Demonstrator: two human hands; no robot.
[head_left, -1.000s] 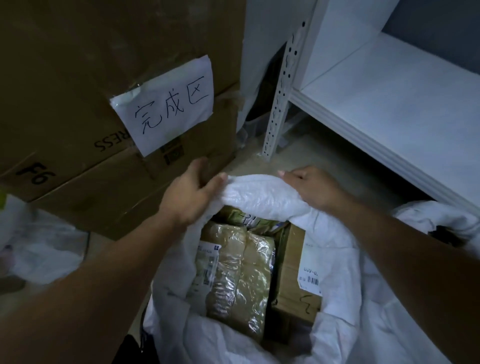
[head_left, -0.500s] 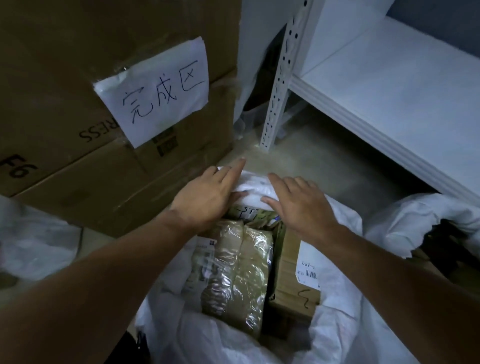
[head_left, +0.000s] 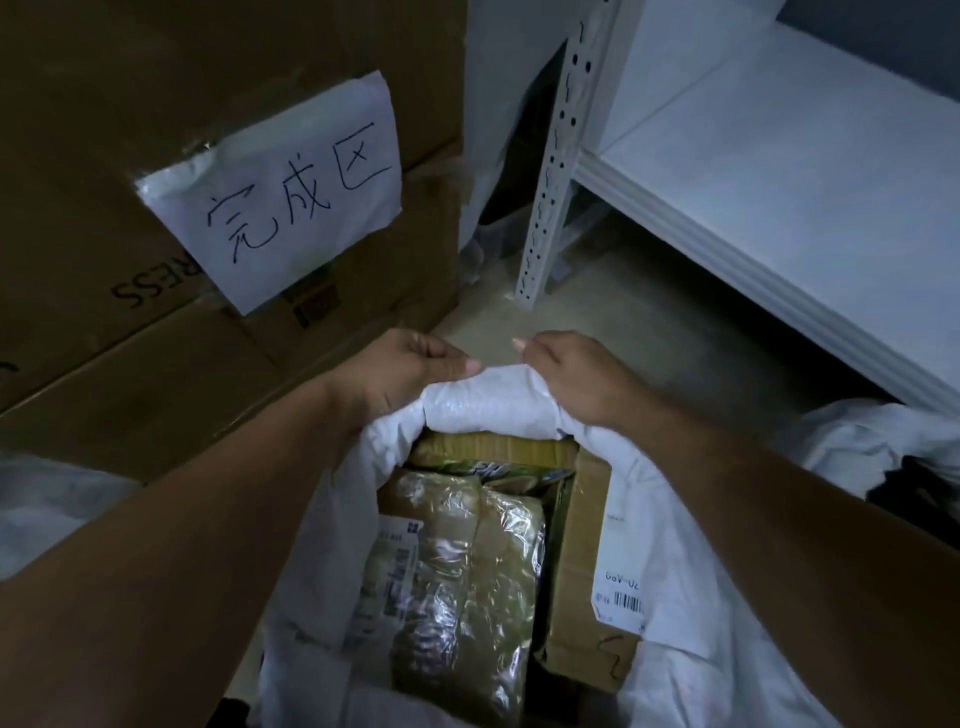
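Note:
A large white woven sack (head_left: 488, 410) stands open on the floor below me. My left hand (head_left: 410, 371) and my right hand (head_left: 576, 374) each grip the far rim of the sack, fingers curled round the fabric, a short gap between them. Inside lie a parcel wrapped in shiny clear tape (head_left: 467, 587) with a shipping label, a cardboard box (head_left: 576, 561) with a barcode label on its right side, and a green-printed packet (head_left: 498, 470) partly under them.
Stacked cardboard boxes (head_left: 156, 374) rise at the left with a handwritten paper sign (head_left: 291, 192). A white metal shelf (head_left: 779, 171) and its perforated post (head_left: 556, 171) stand at the right. Other white sacks lie at far left (head_left: 52, 509) and right (head_left: 872, 441). Bare floor (head_left: 649, 322) lies ahead.
Both hands lay flat on the sack's far rim half a second ago; now their fingers are curled round it and the rim is pulled up and away, baring more of the boxes.

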